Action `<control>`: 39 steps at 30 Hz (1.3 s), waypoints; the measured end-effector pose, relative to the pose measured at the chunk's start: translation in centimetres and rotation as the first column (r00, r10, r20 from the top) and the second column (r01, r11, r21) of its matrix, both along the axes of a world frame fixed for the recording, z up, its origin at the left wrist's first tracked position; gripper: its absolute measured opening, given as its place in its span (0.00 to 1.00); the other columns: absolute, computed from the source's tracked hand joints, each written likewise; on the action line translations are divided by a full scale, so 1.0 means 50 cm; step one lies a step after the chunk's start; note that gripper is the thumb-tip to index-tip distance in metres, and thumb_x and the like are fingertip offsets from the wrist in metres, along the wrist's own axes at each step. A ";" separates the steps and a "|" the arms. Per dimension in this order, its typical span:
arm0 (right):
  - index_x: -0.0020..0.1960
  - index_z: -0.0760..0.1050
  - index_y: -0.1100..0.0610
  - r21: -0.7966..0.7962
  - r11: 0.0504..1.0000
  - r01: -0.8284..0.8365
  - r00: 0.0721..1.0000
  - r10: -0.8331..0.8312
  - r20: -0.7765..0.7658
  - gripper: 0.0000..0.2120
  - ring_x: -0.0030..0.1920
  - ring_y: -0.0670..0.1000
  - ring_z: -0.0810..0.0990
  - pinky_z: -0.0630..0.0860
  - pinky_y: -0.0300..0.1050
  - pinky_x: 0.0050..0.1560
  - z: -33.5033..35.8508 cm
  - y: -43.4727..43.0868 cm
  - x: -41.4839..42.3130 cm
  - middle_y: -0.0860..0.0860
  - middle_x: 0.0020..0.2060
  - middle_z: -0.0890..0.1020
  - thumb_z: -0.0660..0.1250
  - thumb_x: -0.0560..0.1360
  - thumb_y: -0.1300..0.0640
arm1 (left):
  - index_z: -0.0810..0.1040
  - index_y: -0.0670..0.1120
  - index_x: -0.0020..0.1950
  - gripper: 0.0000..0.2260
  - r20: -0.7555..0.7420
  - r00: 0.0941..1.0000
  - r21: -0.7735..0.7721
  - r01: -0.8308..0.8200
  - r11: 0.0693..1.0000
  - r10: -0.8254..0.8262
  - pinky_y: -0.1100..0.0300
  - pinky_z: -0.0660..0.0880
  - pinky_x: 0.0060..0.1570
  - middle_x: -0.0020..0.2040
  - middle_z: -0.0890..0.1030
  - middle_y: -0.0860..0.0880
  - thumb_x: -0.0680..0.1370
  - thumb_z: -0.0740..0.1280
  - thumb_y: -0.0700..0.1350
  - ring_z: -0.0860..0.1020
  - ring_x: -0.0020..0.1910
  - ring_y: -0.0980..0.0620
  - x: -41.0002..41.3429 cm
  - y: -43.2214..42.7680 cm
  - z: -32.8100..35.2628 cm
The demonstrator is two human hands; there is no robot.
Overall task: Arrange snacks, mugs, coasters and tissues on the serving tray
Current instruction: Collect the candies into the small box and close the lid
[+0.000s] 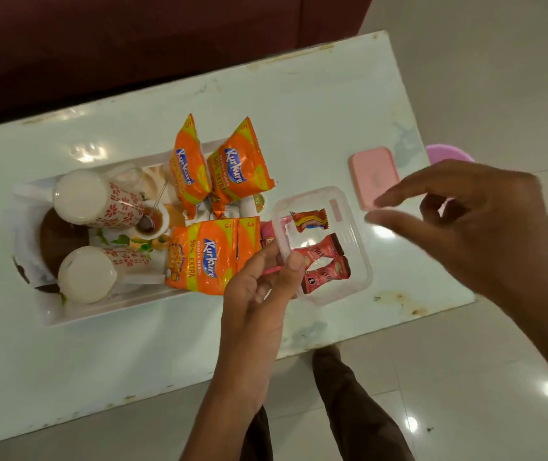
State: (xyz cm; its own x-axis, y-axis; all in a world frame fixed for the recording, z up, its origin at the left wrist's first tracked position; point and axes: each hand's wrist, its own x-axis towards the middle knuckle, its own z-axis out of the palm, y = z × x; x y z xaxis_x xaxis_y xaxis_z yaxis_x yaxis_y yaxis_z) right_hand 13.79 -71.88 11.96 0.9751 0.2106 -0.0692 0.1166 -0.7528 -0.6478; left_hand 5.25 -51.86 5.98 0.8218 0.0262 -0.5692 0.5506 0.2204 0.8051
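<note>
Largely buried tray [106, 312], hands [256, 294] masking box [359, 251] corner, lid [370, 168] edge

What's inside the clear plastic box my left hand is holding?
The clear box holds three wrapped sweets: an orange candy at the far side, two red candies nearer. The left hand covers its near corner, hiding whatever lies there.

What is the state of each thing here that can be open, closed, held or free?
clear box: open, lid off, three wrapped sweets inside.
pink lid: off, lying on the table.
snack packets: sealed, on the tray.
left hand: pinches the box's rim.
right hand: open, holds nothing.
</note>
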 end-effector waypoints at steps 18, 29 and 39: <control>0.71 0.62 0.57 -0.454 0.806 0.378 0.873 -0.474 -0.114 0.42 0.62 0.60 0.71 0.74 0.57 0.55 -0.364 -0.045 0.122 0.59 0.63 0.73 0.70 0.66 0.35 | 0.82 0.64 0.58 0.13 -0.037 0.999 0.013 -0.008 1.000 0.008 0.63 0.81 0.52 0.56 0.86 0.57 0.74 0.69 0.56 0.83 0.58 0.57 0.047 -0.095 -0.036; 0.68 0.67 0.41 0.109 0.890 0.442 0.879 -0.405 -0.251 0.41 0.56 0.42 0.78 0.79 0.34 0.46 -0.035 0.014 -0.041 0.42 0.60 0.74 0.69 0.59 0.28 | 0.70 0.63 0.73 0.31 -0.037 0.999 0.067 -0.032 0.997 0.035 0.46 0.78 0.63 0.63 0.82 0.52 0.70 0.71 0.64 0.80 0.64 0.53 0.055 -0.108 -0.025; 0.71 0.65 0.46 0.048 0.911 0.409 0.895 -0.390 -0.217 0.44 0.57 0.42 0.69 0.66 0.27 0.48 -0.048 0.075 -0.080 0.42 0.61 0.68 0.67 0.59 0.29 | 0.72 0.65 0.71 0.27 0.001 0.996 0.059 -0.094 0.994 0.094 0.65 0.80 0.48 0.57 0.81 0.70 0.71 0.68 0.63 0.80 0.59 0.65 0.034 -0.097 -0.003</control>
State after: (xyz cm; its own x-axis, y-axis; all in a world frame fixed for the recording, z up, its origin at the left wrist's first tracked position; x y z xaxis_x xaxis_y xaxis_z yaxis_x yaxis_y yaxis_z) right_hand 9.77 -68.12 9.56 0.9463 -0.1793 -0.2690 -0.3195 -0.6464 -0.6929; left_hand 6.95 -56.70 5.81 0.8132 0.1366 -0.5657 0.5312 0.2230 0.8174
